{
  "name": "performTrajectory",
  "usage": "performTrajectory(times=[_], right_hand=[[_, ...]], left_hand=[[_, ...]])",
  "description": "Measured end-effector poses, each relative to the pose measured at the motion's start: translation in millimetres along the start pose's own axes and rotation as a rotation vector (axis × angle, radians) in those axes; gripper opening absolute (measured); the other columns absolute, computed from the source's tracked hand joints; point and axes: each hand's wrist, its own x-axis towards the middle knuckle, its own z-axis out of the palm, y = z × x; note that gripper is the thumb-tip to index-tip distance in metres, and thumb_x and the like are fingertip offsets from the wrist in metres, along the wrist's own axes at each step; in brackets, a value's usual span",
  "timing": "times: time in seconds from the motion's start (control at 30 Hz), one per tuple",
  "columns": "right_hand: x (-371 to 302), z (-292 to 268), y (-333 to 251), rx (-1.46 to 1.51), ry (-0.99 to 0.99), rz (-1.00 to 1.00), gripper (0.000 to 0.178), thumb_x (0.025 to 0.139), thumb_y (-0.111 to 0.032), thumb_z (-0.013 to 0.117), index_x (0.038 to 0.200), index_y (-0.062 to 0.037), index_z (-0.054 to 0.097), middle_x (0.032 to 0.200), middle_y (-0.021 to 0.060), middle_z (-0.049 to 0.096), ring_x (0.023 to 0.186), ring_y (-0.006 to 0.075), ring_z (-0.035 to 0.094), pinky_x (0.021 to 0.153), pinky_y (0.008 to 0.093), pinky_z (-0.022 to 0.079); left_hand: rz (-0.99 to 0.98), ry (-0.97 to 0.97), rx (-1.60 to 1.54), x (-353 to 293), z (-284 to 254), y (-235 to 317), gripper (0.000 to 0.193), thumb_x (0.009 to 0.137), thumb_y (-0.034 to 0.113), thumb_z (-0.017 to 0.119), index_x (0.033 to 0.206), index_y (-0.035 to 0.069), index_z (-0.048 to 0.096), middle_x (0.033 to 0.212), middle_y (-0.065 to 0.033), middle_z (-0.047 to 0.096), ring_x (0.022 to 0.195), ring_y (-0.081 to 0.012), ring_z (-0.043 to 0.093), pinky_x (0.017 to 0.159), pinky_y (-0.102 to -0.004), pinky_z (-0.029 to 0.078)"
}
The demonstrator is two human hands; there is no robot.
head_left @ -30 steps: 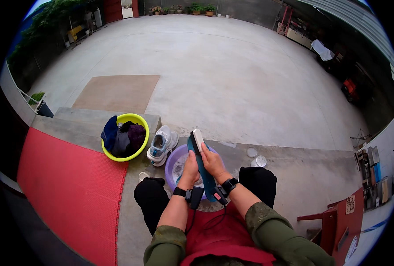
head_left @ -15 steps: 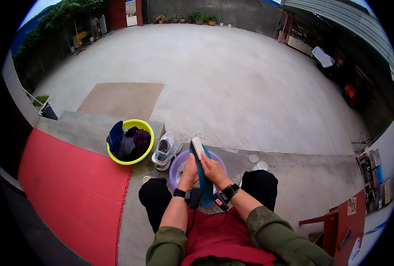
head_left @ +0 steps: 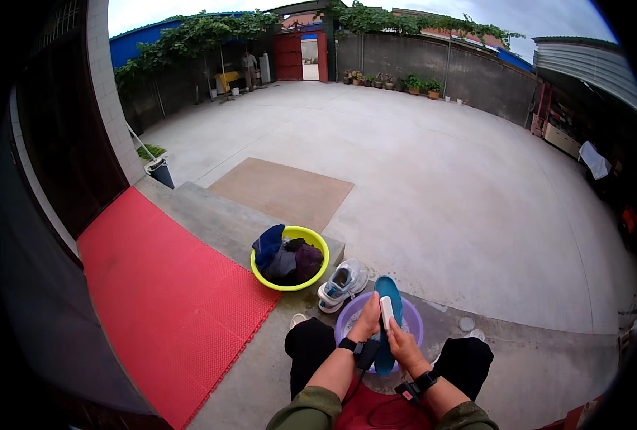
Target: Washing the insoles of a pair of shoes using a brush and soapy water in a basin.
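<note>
A long teal-blue shoe insole (head_left: pixel 388 288) is held upright over a purple basin (head_left: pixel 420 326) between my knees. My left hand (head_left: pixel 368 319) grips the insole along its left edge, fingers partly hidden behind it. In my right hand (head_left: pixel 403 345) is a white oblong scrub brush (head_left: pixel 386 313), pressed flat to the insole's face; its bristles do not show. Suds or pale water show inside the basin. A pair of white and grey sneakers (head_left: pixel 342 284) stands just beyond the basin's left side.
A yellow-green basin (head_left: pixel 290 288) of dark clothes (head_left: pixel 282 266) sits left of the sneakers by the step edge. Red matting (head_left: pixel 168 294) covers the floor at left. A small white lid or dish (head_left: pixel 467 324) lies right of the purple basin. A person (head_left: pixel 249 69) stands far off near the red gate (head_left: pixel 288 59).
The view has swung up and to the left. The insole now faces me more fully, and the brush sits lower along it. Both hands keep their grip.
</note>
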Motion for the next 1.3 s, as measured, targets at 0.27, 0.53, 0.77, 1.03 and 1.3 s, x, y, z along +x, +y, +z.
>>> performTrajectory(times=[0.27,0.53,0.77,1.03,1.3], right_hand=[[61,-17,27,-0.163,0.205,0.059,0.037,0.076,-0.013,0.045,0.112,-0.0043,0.040,0.068,0.0236,0.052,0.063,0.0381,0.051,0.052,0.0399,0.041],[17,-12,17,-0.055,0.218,-0.002,0.038,0.077,-0.010,0.044,0.113,-0.0019,0.038,0.076,0.0250,0.053,0.071,0.0369,0.053,0.058,0.0359,0.043],[30,-1,14,-0.034,0.118,0.037,0.039,0.077,-0.012,0.045,0.114,-0.0030,0.037,0.076,0.0252,0.052,0.072,0.0362,0.053,0.057,0.0361,0.043],[59,-26,20,0.025,0.245,0.210,0.037,0.078,-0.013,0.043,0.113,-0.0013,0.039,0.074,0.0249,0.052,0.067,0.0337,0.055,0.055,0.0351,0.042],[-3,3,10,-0.103,0.221,-0.142,0.039,0.077,-0.012,0.045,0.114,-0.0031,0.037,0.083,0.0243,0.053,0.078,0.0336,0.054,0.062,0.0348,0.044]], left_hand=[[0.201,-0.124,0.082,-8,36,-20,0.042,0.086,0.037,0.022,0.106,0.004,0.040,0.093,-0.0056,0.049,0.084,-0.0143,0.046,0.076,-0.0270,0.038],[0.067,-0.066,0.130,-23,55,5,0.046,0.086,0.037,0.022,0.113,0.002,0.035,0.100,-0.0085,0.047,0.087,-0.0150,0.046,0.076,-0.0263,0.038],[-0.001,-0.012,-0.008,-3,31,-11,0.051,0.085,0.042,0.021,0.110,0.001,0.038,0.096,-0.0084,0.048,0.086,-0.0149,0.046,0.074,-0.0260,0.040],[0.181,-0.177,0.199,-9,46,-23,0.039,0.086,0.033,0.025,0.106,0.002,0.040,0.093,-0.0069,0.049,0.083,-0.0134,0.046,0.075,-0.0256,0.038],[0.000,0.055,0.059,-18,40,-1,0.044,0.085,0.038,0.024,0.101,0.002,0.043,0.085,-0.0067,0.049,0.077,-0.0150,0.047,0.069,-0.0274,0.040]])
